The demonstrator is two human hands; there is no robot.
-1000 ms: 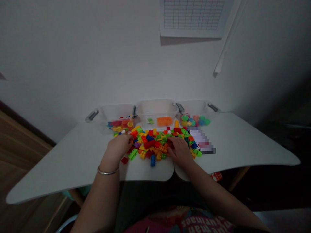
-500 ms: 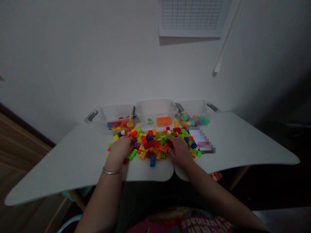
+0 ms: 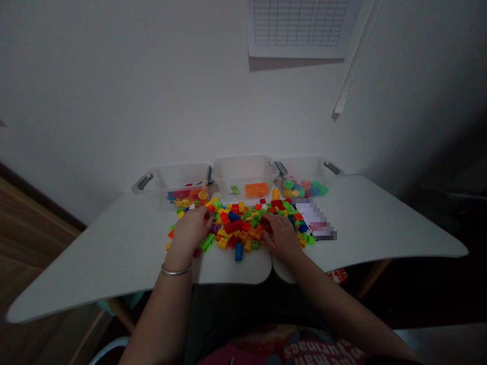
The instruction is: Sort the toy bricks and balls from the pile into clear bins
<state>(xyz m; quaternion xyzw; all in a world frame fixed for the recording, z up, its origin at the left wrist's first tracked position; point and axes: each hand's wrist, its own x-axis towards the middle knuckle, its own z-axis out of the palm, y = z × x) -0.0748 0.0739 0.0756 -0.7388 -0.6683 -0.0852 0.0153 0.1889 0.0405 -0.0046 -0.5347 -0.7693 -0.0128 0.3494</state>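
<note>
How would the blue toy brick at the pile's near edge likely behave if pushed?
The blue toy brick is probably stiff and light, since it looks like molded plastic. Its boxy shape suggests sliding rather than rolling across the smooth-looking white table.

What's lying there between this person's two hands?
In the head view, a jumble of colourful toy bricks lies between the left hand and the right hand.

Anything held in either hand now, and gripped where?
Cannot be told: the left hand and right hand are at the brick pile, but any grip is too unclear.
</note>
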